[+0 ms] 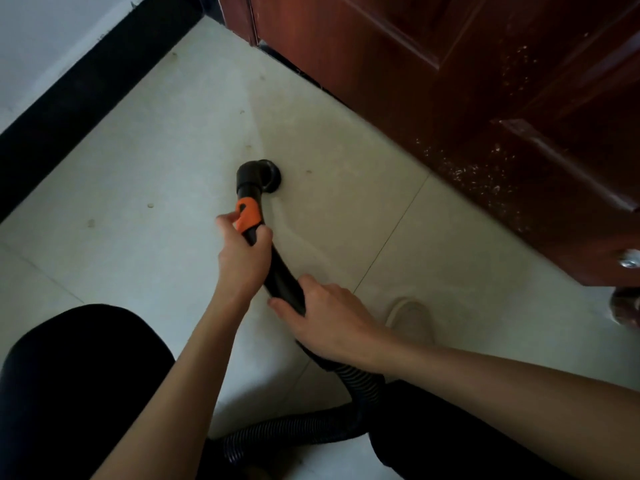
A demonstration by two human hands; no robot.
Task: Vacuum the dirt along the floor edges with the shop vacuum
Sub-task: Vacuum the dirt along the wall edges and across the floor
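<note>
A black vacuum wand with an orange collar (248, 213) ends in a round black nozzle (270, 175) that sits on the pale tiled floor (145, 161), about a hand's width short of the door's bottom edge. My left hand (242, 252) grips the wand just below the orange collar. My right hand (329, 317) grips the wand lower down, where it joins the ribbed black hose (360, 379). The hose loops back between my legs towards the bottom of the view. A few small dirt specks (151, 204) lie on the tiles to the left.
A dark red wooden door (485, 98), speckled with pale dust near its foot, runs along the right. A black baseboard (86, 84) under a white wall lines the left. My light shoe (412, 317) stands beside the right hand; my dark-trousered knee (79, 386) is bottom left.
</note>
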